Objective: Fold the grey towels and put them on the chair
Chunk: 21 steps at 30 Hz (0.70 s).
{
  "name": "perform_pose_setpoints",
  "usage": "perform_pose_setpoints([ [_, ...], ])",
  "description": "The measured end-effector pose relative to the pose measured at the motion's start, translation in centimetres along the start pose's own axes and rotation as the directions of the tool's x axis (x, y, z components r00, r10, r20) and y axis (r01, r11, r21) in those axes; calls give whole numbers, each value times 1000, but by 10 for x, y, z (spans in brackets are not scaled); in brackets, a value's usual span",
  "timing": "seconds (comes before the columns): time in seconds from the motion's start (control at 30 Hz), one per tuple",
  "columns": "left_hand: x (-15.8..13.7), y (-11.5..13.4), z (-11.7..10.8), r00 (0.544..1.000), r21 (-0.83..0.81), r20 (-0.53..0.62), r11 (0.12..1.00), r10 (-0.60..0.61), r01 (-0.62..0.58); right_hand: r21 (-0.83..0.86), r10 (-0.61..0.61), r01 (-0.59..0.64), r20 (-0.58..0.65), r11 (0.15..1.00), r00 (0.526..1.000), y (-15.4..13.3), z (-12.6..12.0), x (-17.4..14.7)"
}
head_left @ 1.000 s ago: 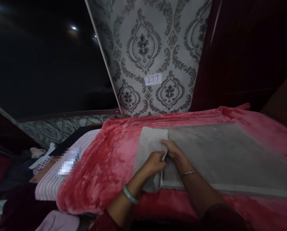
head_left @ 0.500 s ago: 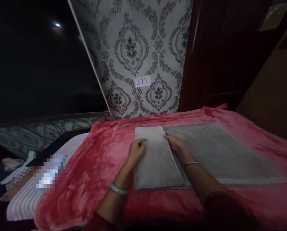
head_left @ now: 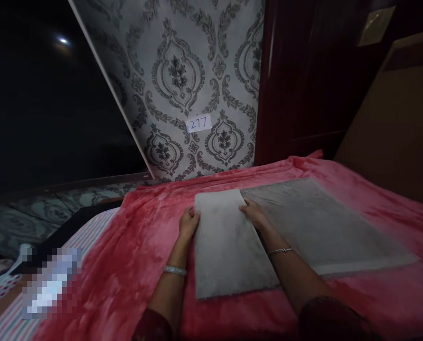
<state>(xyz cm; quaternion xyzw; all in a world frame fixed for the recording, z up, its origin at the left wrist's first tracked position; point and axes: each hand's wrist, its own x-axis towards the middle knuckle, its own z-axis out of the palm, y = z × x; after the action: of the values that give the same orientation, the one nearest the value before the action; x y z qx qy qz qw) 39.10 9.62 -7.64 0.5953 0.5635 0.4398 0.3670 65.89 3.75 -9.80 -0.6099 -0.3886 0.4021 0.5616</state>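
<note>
A grey towel lies on a pink plush blanket, its left part doubled over into a paler, narrow folded panel. My left hand is at the panel's left edge, thumb on top and the other fingers curled at the side, partly hidden. On the opposite side my right hand pinches the panel's right edge near its far end. The rest of the towel spreads flat to the right, beneath and beyond my right forearm.
Behind the blanket rises a patterned wall with a paper label reading 277. A large dark screen stands at the left, above a striped cloth with a blurred-out object on it. A cardboard panel leans at the right.
My left hand has moved from on top of the folded panel to its left edge. The right hand keeps its place at the right edge. The view has shifted slightly.
</note>
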Motion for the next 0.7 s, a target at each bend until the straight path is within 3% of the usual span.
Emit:
perform_pose_setpoints([
  [0.13,-5,-4,0,1000,82,10,996,22,-23,-64,-43,42,-10,997,999,1,-2,1],
  [0.37,-11,-5,-5,962,-286,269,951,-42,122,-164,-98,91,-33,982,995,-3,-10,2],
  [0.57,-13,-5,3,980,-363,196,927,-17,89,-277,-105,89,-42,957,994,-4,-13,3],
  [0.7,-14,-5,4,971,-366,238,927,3,87,-380,-115,75,-83,922,990,-6,-18,8],
])
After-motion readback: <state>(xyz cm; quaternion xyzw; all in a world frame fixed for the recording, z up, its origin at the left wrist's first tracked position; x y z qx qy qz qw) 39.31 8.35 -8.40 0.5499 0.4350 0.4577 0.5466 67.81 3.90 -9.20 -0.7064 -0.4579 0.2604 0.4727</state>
